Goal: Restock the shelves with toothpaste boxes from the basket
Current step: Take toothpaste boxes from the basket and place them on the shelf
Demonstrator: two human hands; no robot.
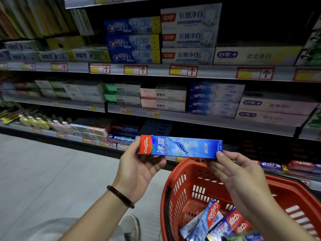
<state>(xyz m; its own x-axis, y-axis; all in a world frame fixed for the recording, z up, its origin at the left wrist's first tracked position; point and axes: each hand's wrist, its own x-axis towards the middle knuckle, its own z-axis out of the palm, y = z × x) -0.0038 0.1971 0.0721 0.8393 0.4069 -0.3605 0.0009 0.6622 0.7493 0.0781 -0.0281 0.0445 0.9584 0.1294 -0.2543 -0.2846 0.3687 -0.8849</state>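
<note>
Left hand, right hand, hands gripping ends of Colgate box, above red basket

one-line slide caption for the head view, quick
Left hand and right hand hold a blue Colgate box above the red basket, before stocked shelves.

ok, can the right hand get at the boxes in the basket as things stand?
Probably not yet: the right hand pinches one end of the blue Colgate box, the left hand the other. The path looks free: the basket is open-topped, its boxes directly below.
</note>
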